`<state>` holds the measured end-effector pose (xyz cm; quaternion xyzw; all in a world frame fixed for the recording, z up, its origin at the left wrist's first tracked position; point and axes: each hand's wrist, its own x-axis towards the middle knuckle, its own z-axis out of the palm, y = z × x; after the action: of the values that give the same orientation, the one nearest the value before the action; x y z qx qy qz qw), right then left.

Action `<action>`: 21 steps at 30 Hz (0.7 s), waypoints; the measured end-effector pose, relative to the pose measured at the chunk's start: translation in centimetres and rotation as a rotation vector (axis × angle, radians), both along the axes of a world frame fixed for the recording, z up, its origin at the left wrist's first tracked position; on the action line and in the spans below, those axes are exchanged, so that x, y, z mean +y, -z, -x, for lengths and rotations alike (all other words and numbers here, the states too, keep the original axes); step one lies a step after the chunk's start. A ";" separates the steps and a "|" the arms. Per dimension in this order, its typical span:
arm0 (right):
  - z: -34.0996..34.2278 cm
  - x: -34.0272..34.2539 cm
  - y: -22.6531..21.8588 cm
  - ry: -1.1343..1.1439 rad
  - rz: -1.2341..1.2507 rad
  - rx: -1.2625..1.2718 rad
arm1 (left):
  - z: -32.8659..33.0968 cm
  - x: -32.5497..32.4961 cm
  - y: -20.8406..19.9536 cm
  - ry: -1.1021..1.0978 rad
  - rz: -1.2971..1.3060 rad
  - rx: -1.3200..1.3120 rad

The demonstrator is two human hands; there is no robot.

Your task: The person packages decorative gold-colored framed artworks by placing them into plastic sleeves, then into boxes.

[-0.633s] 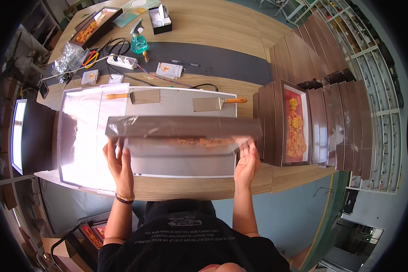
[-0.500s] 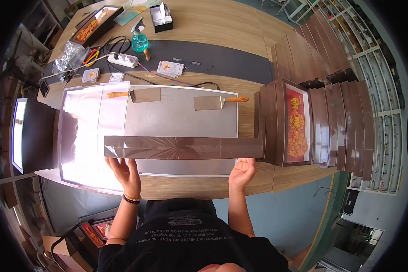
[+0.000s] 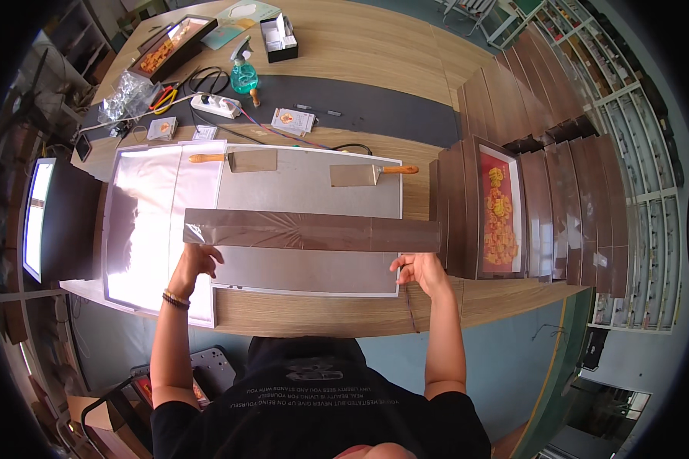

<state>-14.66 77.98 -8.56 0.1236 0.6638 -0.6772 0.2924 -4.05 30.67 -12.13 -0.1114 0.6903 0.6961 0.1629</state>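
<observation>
A long brown picture frame (image 3: 314, 231), wrapped in shiny transparent film, is seen edge-on over the pale grey board (image 3: 314, 271). At its near left end, my left hand (image 3: 194, 268) grips it with curled fingers; some fingertips are hidden by the frame. My right hand (image 3: 422, 271) is at the near right end, its fingers bent inward and also partly hidden. Whatever is on the frame's face cannot be seen. Beyond it lie two flat-bladed scrapers with wooden handles, the left scraper (image 3: 254, 161) and the right scraper (image 3: 354, 175).
Brown frames stand in rows at the right, one framed red picture (image 3: 500, 210) facing up. A monitor (image 3: 42, 218) borders the board's left side. Farther back are a spray bottle (image 3: 243, 75), a power strip (image 3: 216, 105), cables, pliers (image 3: 163, 98) and a black box (image 3: 279, 47).
The brown frame has moved away from me and turned slightly, its left end now farther off. My hands have gone with it, and their fingers have curled inward.
</observation>
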 end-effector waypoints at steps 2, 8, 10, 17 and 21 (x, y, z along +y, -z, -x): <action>0.4 -0.7 0.4 -0.247 0.009 -0.203 | 2.0 1.7 -1.3 -0.037 -0.120 -0.214; -1.4 0.0 1.0 -0.104 0.029 0.078 | 1.6 3.7 -3.7 -0.145 -0.385 -0.134; -1.9 -1.5 -0.1 -0.051 0.161 0.273 | 1.4 4.3 -5.4 -0.157 -0.441 -0.017; 1.6 -1.5 -0.8 -0.052 -0.003 0.573 | 5.6 4.8 -5.5 -0.133 -0.219 0.262; 1.5 -4.0 2.1 0.174 0.063 0.942 | 4.7 4.8 -0.8 -0.208 -0.051 0.574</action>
<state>-16.11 73.94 -10.62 -0.1504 0.6905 -0.7012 -0.0945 -8.76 35.48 -11.37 0.0239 0.6755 0.7290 -0.1081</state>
